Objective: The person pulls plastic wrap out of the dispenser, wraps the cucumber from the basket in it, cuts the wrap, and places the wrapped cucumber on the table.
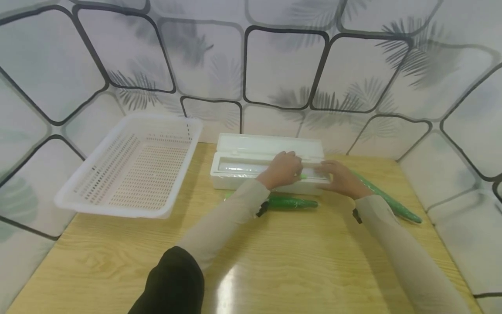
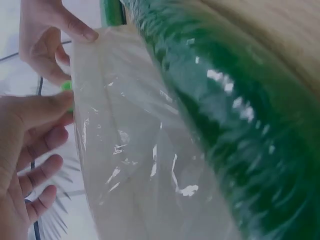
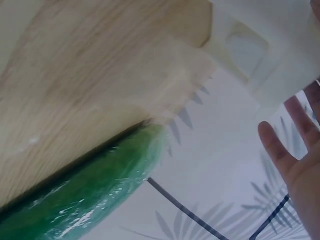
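Note:
A white cling film dispenser box (image 1: 235, 181) with its lid (image 1: 270, 144) raised lies at the back of the table. My left hand (image 1: 283, 169) is over its middle, thumb and forefinger pinching a small green slider (image 2: 67, 89) at the box's edge. The right hand (image 1: 342, 178) holds the box's right end, with its thumb on the front side and other fingers spread. Clear film drapes down the box front. Just in front lies a film-wrapped cucumber (image 1: 292, 202), partly hidden by my left forearm. Another wrapped cucumber (image 1: 388, 198) lies slanted beyond the right hand.
At the left stands a white perforated plastic basket (image 1: 166, 209). A wooden table (image 1: 306, 257) carries everything. Behind it and at both sides rise walls covered in a leaf-and-line pattern (image 1: 286, 69).

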